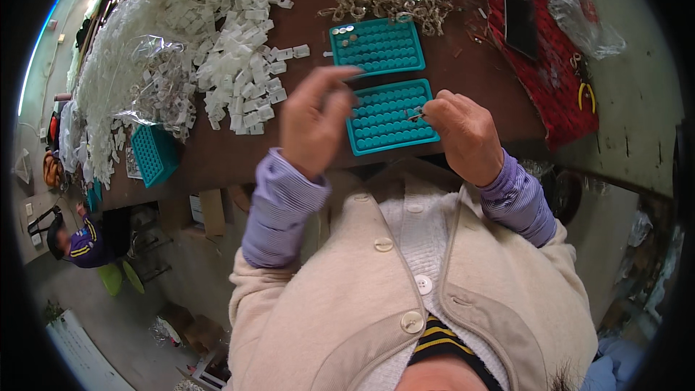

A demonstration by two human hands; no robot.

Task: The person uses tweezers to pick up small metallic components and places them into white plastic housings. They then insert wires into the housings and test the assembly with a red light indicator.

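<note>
My left hand point(313, 122), blurred by motion, hovers at the left side of two teal trays, its thumb and forefinger apart; I see nothing between them. My right hand point(467, 134) pinches a small dark, shiny piece point(416, 115) over the right part of the near tray point(394, 149). What kind of piece it is, I cannot make out. Rows of round wells fill this tray. Just beyond lies the far tray point(394, 70), a similar one, with several small round white and brownish pieces point(343, 30) at its upper left.
A large heap of small clear-white plastic pieces point(246, 65) covers the table's left side, beside a clear bag point(156, 83) and a tilted teal tray point(154, 156). Tangled brown cords point(394, 0) lie behind. Rightward are a red cloth point(554, 94), a phone point(520, 22) and yellow-handled pliers point(586, 94). Another person point(83, 242) sits far left.
</note>
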